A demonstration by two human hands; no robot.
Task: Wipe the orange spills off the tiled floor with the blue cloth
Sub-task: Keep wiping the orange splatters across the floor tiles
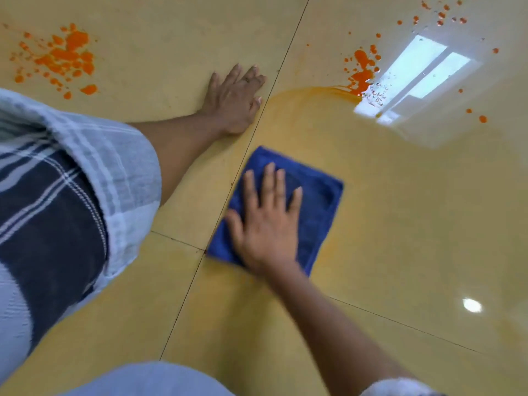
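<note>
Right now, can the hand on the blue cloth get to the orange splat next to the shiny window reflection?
Probably yes. The right hand lies flat on the blue cloth, and only bare, smeared floor lies between it and that orange splat. Nothing blocks the way, though the arm may need to stretch forward.

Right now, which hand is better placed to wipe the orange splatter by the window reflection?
Right. The right hand already presses flat on the blue cloth, below that splatter. The left hand is flat on the tiled floor, apparently bracing.
</note>
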